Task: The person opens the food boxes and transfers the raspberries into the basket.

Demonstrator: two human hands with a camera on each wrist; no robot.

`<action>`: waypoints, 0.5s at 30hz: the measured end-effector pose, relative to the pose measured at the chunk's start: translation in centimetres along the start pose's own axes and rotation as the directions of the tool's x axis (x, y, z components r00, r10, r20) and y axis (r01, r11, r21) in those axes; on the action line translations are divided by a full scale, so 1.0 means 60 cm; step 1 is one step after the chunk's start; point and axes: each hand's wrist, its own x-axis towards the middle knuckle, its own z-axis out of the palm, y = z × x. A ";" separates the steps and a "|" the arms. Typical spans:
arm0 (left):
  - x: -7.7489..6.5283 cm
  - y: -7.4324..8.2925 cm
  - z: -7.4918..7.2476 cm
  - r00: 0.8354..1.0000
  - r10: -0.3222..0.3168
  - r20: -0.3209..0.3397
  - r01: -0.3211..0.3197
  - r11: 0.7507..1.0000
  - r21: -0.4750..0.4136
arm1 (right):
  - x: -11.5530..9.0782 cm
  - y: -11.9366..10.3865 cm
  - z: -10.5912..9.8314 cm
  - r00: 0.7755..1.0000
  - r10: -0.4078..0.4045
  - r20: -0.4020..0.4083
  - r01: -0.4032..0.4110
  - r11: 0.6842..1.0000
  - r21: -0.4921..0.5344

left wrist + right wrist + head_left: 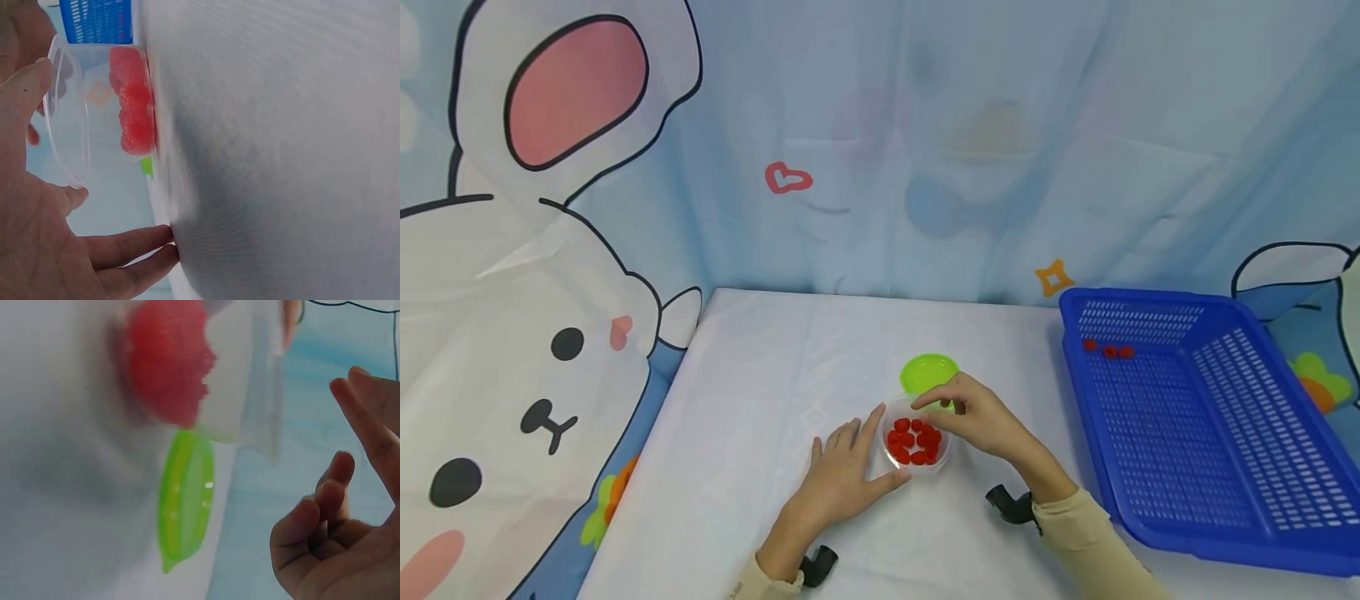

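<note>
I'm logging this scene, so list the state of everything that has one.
Clear cup: upright, uncovered, partly filled
Red berry-like pieces: gathered at the cup's bottom
Green lid: off the cup, lying on the white tablecloth
Blue basket: upright, uncovered
Three red pieces: lying in the basket's far left part
Left hand: thumb and index finger at the cup's rim
Right hand: over the cup, no held thing visible

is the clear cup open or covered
Open. The left wrist view shows the clear cup with no cover on its rim, and the green lid lies off it on the white table.
</note>
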 end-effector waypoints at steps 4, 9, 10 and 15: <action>-0.001 -0.001 0.001 1.000 0.001 0.003 -0.001 1.000 0.004 | 0.004 0.017 0.021 0.999 0.039 -0.036 -0.041 0.998 -0.055; -0.003 -0.003 0.005 1.000 0.004 0.005 -0.004 1.000 0.013 | 0.006 0.023 0.042 0.997 -0.008 -0.082 -0.013 0.966 -0.256; -0.004 -0.003 0.005 1.000 0.006 0.005 -0.006 1.000 0.015 | 0.007 0.023 0.046 0.996 -0.024 -0.090 -0.004 0.954 -0.298; -0.003 -0.003 0.004 1.000 0.012 -0.008 -0.012 1.000 0.018 | 0.018 0.022 0.061 0.992 -0.079 -0.096 0.030 0.902 -0.430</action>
